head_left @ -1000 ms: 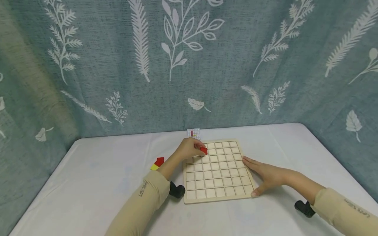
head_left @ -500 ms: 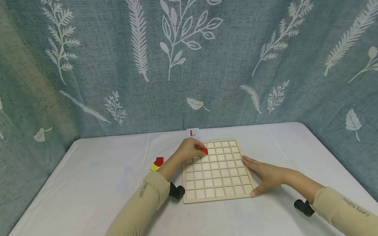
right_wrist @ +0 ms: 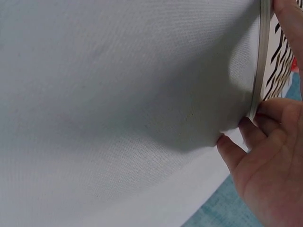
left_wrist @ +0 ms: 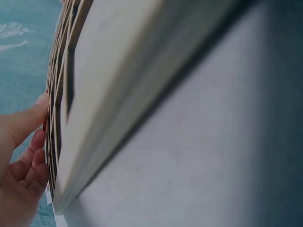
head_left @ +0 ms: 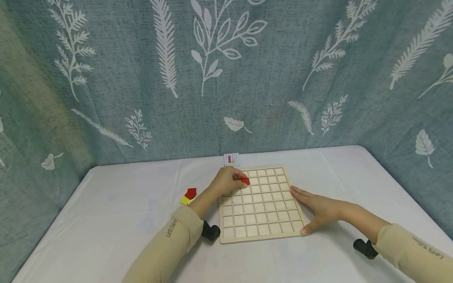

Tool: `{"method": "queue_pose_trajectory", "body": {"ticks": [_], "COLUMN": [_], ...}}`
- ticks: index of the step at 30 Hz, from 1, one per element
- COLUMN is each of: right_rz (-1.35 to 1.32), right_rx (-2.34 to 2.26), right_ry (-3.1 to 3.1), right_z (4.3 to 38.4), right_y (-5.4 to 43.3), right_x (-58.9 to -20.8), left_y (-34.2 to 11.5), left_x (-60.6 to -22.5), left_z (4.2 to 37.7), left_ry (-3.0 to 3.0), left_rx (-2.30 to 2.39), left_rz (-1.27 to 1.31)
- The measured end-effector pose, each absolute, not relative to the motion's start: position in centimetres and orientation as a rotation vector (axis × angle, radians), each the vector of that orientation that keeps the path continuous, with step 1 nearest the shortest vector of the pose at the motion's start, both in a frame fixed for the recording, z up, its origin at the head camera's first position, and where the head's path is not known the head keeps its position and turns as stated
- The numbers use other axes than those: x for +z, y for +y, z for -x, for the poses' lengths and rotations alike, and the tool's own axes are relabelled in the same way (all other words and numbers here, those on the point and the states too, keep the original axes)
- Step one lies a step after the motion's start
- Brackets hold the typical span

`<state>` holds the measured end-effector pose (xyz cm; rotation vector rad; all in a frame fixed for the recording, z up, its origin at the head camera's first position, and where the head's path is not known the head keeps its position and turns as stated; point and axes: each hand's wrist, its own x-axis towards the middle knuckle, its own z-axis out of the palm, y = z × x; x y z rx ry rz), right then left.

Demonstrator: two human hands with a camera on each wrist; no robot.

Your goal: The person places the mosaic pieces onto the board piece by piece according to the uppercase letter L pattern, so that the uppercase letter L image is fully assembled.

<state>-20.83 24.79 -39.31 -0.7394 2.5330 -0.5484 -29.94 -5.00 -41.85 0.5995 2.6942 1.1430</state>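
Note:
In the head view, a pale wooden grid board point(head_left: 262, 208) lies flat on the white table. My left hand point(head_left: 226, 181) is over its upper left part and pinches a red square tile point(head_left: 245, 181) between thumb and fingers, at the cells. The left wrist view shows only a thin red edge of that tile by the thumb. My right hand point(head_left: 320, 212) touches the board's right edge, its fingers extended and the thumb near the lower right corner. Fingertips point(right_wrist: 229, 146) of that hand meet the cloth beside the board in the right wrist view.
A loose red tile point(head_left: 191, 193) and yellow tile point(head_left: 185, 201) lie left of the board, partly behind the left forearm. A small printed grid card point(head_left: 231, 159) sits just beyond the board. Black wrist cameras point(head_left: 210, 232) hang under both sleeves. A leaf-patterned curtain point(head_left: 226, 78) stands behind the table.
Both hands and the board keep nearly the same places. The red tile stays in the left hand's pinch; only a slight shift of the head view shows.

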Motion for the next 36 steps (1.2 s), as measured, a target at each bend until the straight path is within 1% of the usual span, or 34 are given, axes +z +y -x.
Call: {"method": "queue_pose_trajectory", "body": {"ticks": [17, 27, 36], "right_rz": [0.740, 0.756, 0.730], "right_rx": [-0.550, -0.550, -0.589], "right_ry": [2.506, 2.509, 2.485], "right_z": [20.9, 21.1, 20.9], "right_y": [24.7, 24.7, 24.8], "right_x": [-39.3, -39.4, -39.5], "left_y": [-5.7, -6.3, -6.9], "left_x": [-41.5, -40.2, -39.6], "left_z": [29.5, 28.6, 27.0], "left_ry": [2.688, 2.638, 2.496], "left_rx": [1.084, 1.158, 1.162], "left_rz": [-0.717, -0.738, -0.847]}}
